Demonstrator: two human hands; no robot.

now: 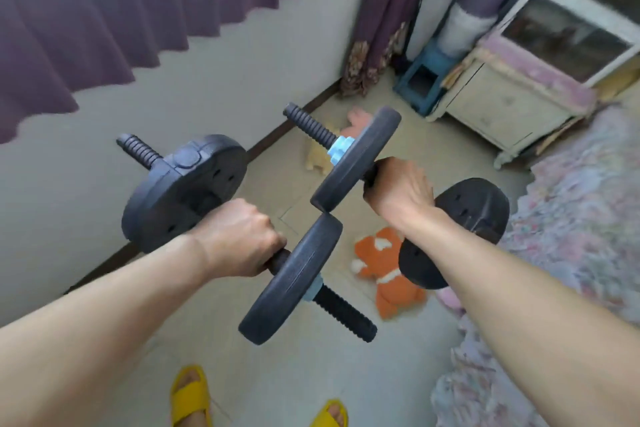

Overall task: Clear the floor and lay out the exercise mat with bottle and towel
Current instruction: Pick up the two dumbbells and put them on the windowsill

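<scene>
I hold two black dumbbells in the air above the floor. My left hand (pixel 239 241) is closed around the bar of the left dumbbell (pixel 294 282), between its two round plates. My right hand (pixel 401 192) grips the bar of the right dumbbell (pixel 356 158), which has a light blue collar nut. The inner plates of the two dumbbells almost touch. Below them an orange plush toy (pixel 384 265) lies on the beige floor (pixel 277 374), and a pink and tan plush toy (pixel 353 121) lies farther off near the wall. No mat, bottle or towel shows.
A bed with a floral cover (pixel 581 218) runs along the right. A cream bedside cabinet (pixel 502 107) and a blue stool (pixel 422 80) stand at the far corner. Purple curtains (pixel 104 0) hang on the left wall. My feet in yellow slippers (pixel 190 392) are at the bottom.
</scene>
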